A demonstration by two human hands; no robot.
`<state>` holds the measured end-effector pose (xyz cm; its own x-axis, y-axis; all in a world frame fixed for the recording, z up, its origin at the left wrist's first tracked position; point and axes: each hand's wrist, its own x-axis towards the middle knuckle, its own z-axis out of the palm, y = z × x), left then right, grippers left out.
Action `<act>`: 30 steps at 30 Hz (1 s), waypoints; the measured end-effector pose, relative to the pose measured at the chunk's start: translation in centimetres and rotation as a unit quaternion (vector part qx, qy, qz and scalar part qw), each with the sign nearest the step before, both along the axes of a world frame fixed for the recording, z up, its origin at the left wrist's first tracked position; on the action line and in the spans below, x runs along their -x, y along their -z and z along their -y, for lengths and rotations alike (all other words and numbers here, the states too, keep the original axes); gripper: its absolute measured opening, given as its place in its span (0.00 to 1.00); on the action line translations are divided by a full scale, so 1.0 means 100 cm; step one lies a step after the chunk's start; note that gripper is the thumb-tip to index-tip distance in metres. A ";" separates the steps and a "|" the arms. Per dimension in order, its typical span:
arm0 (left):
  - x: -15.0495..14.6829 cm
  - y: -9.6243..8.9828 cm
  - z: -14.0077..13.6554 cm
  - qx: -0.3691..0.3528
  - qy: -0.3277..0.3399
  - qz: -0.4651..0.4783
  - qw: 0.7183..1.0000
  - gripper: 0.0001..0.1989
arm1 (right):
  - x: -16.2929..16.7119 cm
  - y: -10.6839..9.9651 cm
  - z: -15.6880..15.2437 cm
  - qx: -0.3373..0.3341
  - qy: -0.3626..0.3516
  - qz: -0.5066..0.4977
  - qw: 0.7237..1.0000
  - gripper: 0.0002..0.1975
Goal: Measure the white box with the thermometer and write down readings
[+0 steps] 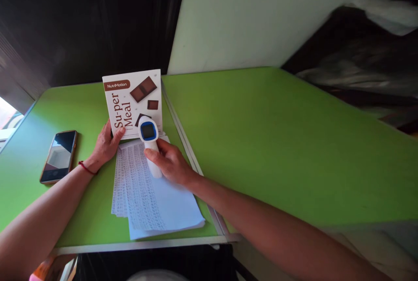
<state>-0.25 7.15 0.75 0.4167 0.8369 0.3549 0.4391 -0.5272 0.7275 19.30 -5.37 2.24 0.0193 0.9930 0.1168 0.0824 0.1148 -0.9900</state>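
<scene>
My left hand (109, 142) grips the lower left corner of a white box (143, 118) printed "NutriMotion Su-per Meal", thumb on its front. The box is propped upright, its face toward me. In my right hand (171, 160) is a white infrared thermometer (153, 159) with a blue-rimmed screen, the fingers wrapped round its handle. Its head overlaps the lower part of the box; whether the two touch I cannot tell. Below them lie handwritten paper sheets (153, 202), stacked unevenly, with the thermometer's handle over their upper part.
A smartphone (59, 157) in an orange-brown case lies left of my left hand. The green table (277, 142) has a seam (186, 135) running front to back. A dark panel (98, 24) and a pale wall (235, 20) stand behind it. Blurred fabric (365, 68) shows at the right.
</scene>
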 end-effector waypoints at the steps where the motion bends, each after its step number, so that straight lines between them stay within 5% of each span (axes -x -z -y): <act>1: 0.000 0.000 0.001 -0.003 0.001 0.000 1.000 0.24 | 0.001 0.000 0.000 0.000 0.002 0.000 1.000 0.16; 6: -0.001 0.001 0.002 -0.022 -0.002 0.005 1.000 0.24 | -0.004 -0.007 0.003 -0.013 0.023 0.004 1.000 0.16; 9: -0.001 0.003 0.000 -0.029 -0.017 0.012 0.999 0.26 | -0.025 -0.015 0.001 -0.058 0.111 0.089 0.988 0.20; 12: -0.001 0.004 -0.003 -0.027 -0.050 -0.004 0.998 0.26 | -0.056 -0.020 -0.007 -0.026 0.209 0.285 0.935 0.22; 17: 0.000 0.004 -0.005 -0.019 -0.085 -0.016 0.996 0.24 | -0.084 -0.014 -0.018 0.136 0.189 0.476 0.848 0.13; 25: -0.003 0.002 -0.004 -0.022 -0.084 -0.051 0.995 0.26 | -0.079 -0.008 -0.013 0.130 0.155 0.523 0.828 0.14; 30: -0.005 0.001 -0.002 -0.001 -0.107 -0.038 0.994 0.31 | -0.069 -0.019 -0.005 0.013 0.195 0.518 0.832 0.16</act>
